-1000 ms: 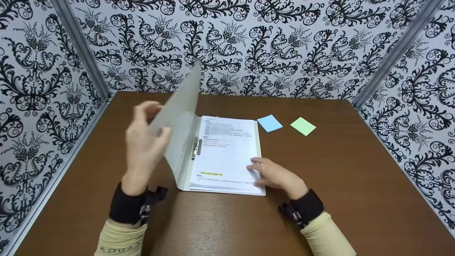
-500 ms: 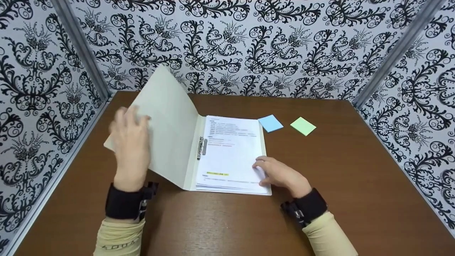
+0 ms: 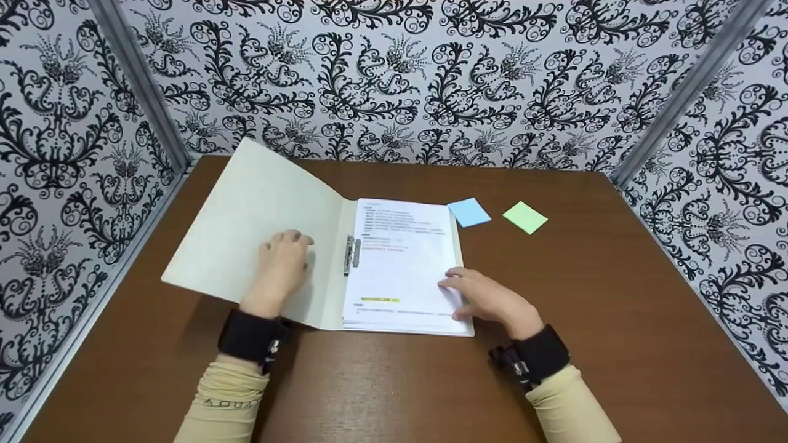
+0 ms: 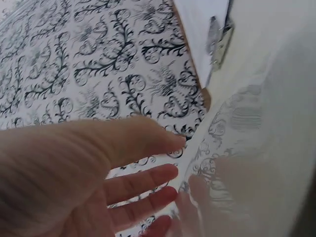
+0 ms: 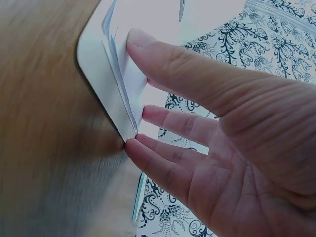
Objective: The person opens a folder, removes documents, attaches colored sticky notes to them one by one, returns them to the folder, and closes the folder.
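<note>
A cream file folder lies spread open, its left cover slanting up off the table. White printed sheets, with one yellow-highlighted line, lie on its right half beside a metal clip at the spine. My left hand is over the inner face of the cover; in the left wrist view its fingertips come right up to the glossy surface. My right hand rests at the lower right edge of the sheets, thumb on the paper and extended fingers along the folder's edge.
A blue sticky-note pad lies by the folder's upper right corner, and a green sticky-note pad is further right. Patterned panels wall in the brown table at the back and sides.
The cover has swung over to the left, from nearly upright to a low slant. My left hand has gone from the cover's outer edge to its inner face. The right hand has shifted slightly right.
</note>
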A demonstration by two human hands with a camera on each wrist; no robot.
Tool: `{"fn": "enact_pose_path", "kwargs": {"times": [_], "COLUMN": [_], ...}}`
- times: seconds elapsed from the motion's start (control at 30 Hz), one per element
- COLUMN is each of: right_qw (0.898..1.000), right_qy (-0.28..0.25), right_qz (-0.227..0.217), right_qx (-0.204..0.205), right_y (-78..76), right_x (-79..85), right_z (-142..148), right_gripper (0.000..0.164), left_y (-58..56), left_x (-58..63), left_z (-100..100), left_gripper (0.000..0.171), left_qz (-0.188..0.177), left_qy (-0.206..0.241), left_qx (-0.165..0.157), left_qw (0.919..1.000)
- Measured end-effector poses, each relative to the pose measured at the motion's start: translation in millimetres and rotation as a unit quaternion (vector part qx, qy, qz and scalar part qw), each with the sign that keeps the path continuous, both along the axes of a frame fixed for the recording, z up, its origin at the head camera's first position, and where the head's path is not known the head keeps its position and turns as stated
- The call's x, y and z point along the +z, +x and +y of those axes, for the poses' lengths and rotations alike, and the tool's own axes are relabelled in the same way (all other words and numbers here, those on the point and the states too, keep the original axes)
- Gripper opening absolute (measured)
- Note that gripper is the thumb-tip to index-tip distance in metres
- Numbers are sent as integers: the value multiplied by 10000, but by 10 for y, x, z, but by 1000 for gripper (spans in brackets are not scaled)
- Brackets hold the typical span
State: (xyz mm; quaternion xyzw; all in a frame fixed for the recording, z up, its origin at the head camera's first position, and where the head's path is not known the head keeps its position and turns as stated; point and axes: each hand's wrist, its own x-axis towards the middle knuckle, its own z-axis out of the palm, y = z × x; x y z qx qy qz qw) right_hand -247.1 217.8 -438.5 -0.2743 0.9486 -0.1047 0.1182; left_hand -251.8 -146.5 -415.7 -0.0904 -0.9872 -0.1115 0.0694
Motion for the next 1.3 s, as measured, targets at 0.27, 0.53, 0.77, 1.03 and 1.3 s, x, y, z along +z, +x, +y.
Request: {"fn": "enact_pose_path", "kwargs": {"times": [0.27,0.53,0.77,1.03,1.3], "right_qw": [10000,10000,9994,9983,9989], "right_qy": [20,55,-82,-265,-272], "right_qz": [-22,-36,107,217,65], "right_qx": [12,-20,319,467,375], "right_y": [-1,-2,5,36,47], "right_x": [6,-4,-26,-49,-72], "right_z": [6,-17,-70,-65,-113], "right_gripper": [60,59,57,56,57], "left_y": [7,-28,-17,-50,-89], "left_x": [-140,-194,-222,-270,-311], "left_z": [106,30,43,64,-1], "left_gripper": [75,81,103,118,121], "left_qz": [-1398,-1548,-2009,-2449,-2549], "left_qy": [210,438,545,490,550], "left_qx": [176,181,690,942,902], "left_qw": [9898,9868,9756,9637,9612]}}
